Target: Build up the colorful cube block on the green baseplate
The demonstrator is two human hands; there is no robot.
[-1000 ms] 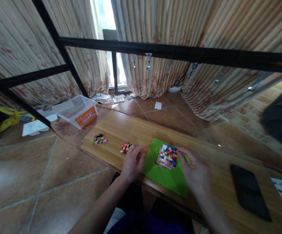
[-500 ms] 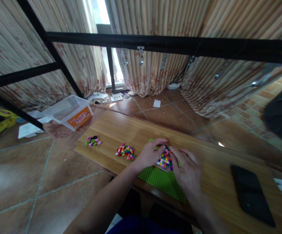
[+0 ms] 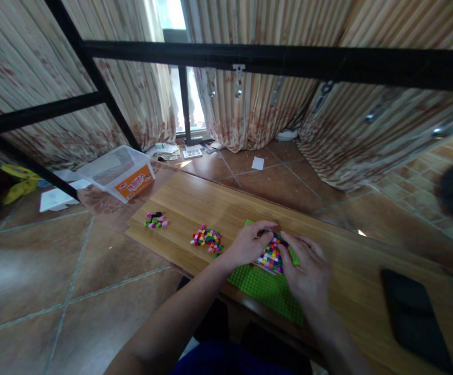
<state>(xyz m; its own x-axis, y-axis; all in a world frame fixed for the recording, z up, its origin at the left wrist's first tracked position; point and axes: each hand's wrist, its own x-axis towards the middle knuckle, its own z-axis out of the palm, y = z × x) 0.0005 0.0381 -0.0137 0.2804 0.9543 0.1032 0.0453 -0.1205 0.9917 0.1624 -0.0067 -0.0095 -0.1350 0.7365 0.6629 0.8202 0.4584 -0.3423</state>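
Note:
A block build (image 3: pixel 270 258) of many small coloured bricks sits on a green studded baseplate (image 3: pixel 263 289). My left hand (image 3: pixel 249 244) is closed at the build's left and far side, its thumb and fingers bent over the top edge. From the right, my right hand (image 3: pixel 306 265) grips the same build with its fingertips pressed against the side. The hands cover the build's far edge, so any small brick between the fingertips is hidden.
Loose coloured bricks (image 3: pixel 206 239) lie left of the baseplate on the wooden table (image 3: pixel 195 192). Farther left is a smaller pile of bricks (image 3: pixel 156 221). A clear plastic box (image 3: pixel 120 172) stands at the table's left end. A black phone (image 3: pixel 416 317) rests at right. A black metal bar (image 3: pixel 249 60) crosses above.
The whole view has shifted slightly, so the table and hands appear a little farther right. Both hands stay on the block build, with only small finger movement.

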